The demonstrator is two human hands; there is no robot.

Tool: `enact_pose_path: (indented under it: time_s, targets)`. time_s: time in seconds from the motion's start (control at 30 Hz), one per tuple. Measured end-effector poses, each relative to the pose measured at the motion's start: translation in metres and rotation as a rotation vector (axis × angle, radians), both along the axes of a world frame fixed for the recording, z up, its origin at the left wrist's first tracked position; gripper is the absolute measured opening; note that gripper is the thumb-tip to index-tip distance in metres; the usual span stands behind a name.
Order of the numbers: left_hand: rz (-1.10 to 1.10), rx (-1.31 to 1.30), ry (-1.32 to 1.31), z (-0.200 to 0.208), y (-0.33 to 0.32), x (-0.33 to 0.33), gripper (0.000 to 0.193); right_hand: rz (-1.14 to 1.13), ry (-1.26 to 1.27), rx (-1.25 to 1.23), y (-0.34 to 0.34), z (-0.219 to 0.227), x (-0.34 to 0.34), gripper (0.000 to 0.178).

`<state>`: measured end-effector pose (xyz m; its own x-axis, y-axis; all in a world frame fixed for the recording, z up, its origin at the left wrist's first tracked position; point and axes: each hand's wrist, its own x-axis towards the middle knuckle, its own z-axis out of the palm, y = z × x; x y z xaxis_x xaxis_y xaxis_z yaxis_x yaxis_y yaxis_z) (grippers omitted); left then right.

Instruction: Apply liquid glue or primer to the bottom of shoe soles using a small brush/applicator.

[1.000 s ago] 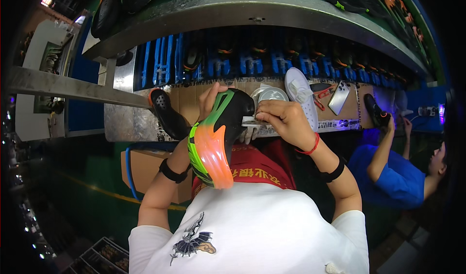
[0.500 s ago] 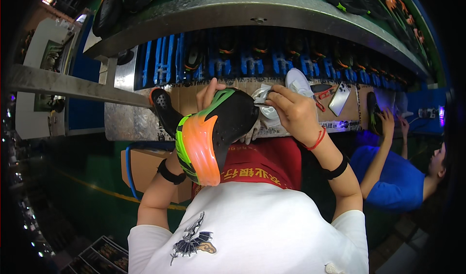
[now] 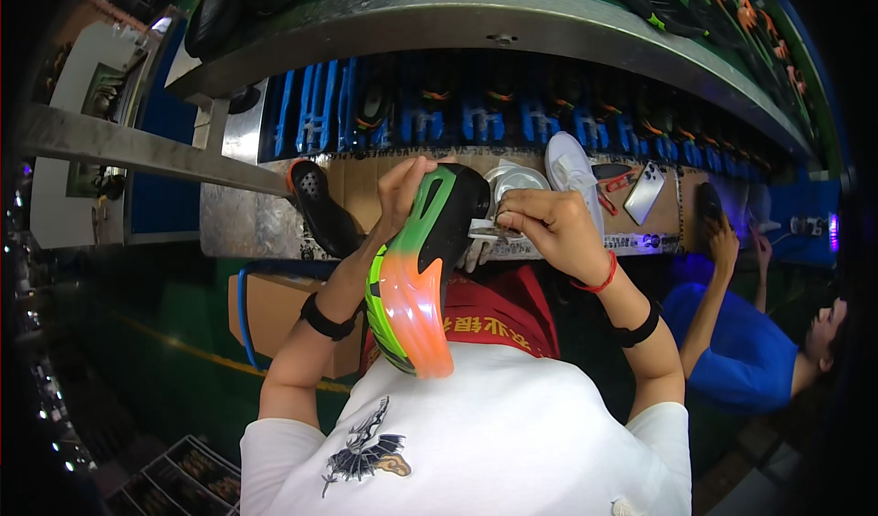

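Observation:
My left hand [image 3: 402, 189] is closed on a black shoe with a glossy orange and green sole [image 3: 412, 283], gripping it by its far end. The shoe is tipped so its sole side faces up and left. My right hand [image 3: 553, 226] pinches a small whitish piece [image 3: 485, 230], perhaps folded cloth, at the shoe's right side. Whether that piece touches the shoe, I cannot tell. Just beyond the right hand sits a round silvery-white dish [image 3: 517, 181]. A white shoe [image 3: 571, 170] lies beside the dish.
On the cardboard-covered bench [image 3: 274, 219] lie a black shoe [image 3: 322, 212], a red-handled tool [image 3: 617, 185] and a phone [image 3: 645, 193]. Blue racks [image 3: 480, 124] hold several shoes beneath a metal shelf [image 3: 384, 26]. A co-worker in blue [image 3: 745, 347] handles a dark shoe [image 3: 708, 201] at right.
The shoe has swung more upright and slightly right, its orange end lower. My right hand has come down a little with the whitish piece. The co-worker's dark shoe has tilted.

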<state>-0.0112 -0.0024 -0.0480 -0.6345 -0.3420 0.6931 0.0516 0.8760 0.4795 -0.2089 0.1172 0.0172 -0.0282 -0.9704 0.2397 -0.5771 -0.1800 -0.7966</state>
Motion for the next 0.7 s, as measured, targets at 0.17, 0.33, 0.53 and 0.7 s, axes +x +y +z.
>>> enact_pose_path:
  time_s: [0.17, 0.33, 0.53, 0.7]
  targets:
    - [0.013, -0.029, -0.038, 0.01, -0.001, 0.004, 0.081, -0.031, -0.156, 0.121, 0.001, 0.002, 0.006, 0.011]
    - [0.029, -0.015, -0.105, 0.02, -0.001, 0.007, 0.083, -0.082, -0.259, 0.211, 0.004, -0.001, 0.009, 0.012]
    - [-0.148, 1.092, 0.044, 0.038, 0.021, 0.019, 0.118, -0.211, -0.194, 0.002, -0.005, 0.007, 0.0, 0.011]
    - [-0.243, 1.108, 0.033, 0.038, 0.02, 0.02, 0.118, -0.169, 0.0, -0.238, -0.015, 0.008, 0.007, 0.008]
